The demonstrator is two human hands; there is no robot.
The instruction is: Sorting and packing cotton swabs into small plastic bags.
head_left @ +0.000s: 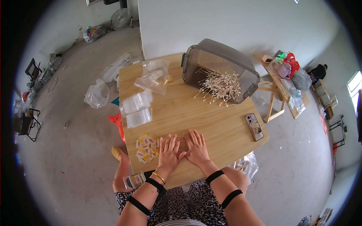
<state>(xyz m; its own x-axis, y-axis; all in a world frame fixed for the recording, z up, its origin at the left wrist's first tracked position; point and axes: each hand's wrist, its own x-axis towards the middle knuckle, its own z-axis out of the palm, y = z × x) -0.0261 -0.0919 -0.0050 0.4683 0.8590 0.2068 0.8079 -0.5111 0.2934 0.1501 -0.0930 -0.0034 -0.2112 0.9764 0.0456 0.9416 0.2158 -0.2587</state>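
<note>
A flat row of cotton swabs [183, 144] lies on the wooden table [211, 132] between my two hands. My left hand [170, 153] rests at its left end, fingers stretched out. At its right end my right hand [197, 150] lies with fingers extended, and the thumbs come close together at the near side. The swab tips are mostly hidden under my hands. Just left of my left hand is a loose pile of small yellow and white printed labels [147, 147]. A tipped grey plastic bin [215, 56] at the back holds many loose swabs [222, 86], some spilling onto the table.
Clear plastic bags [138, 117] are stacked at the table's left, with more bags [152, 77] behind. A phone [254, 127] lies near the right edge. By my left forearm is a packet [135, 181]. A side table [281, 84] with bags stands at the right.
</note>
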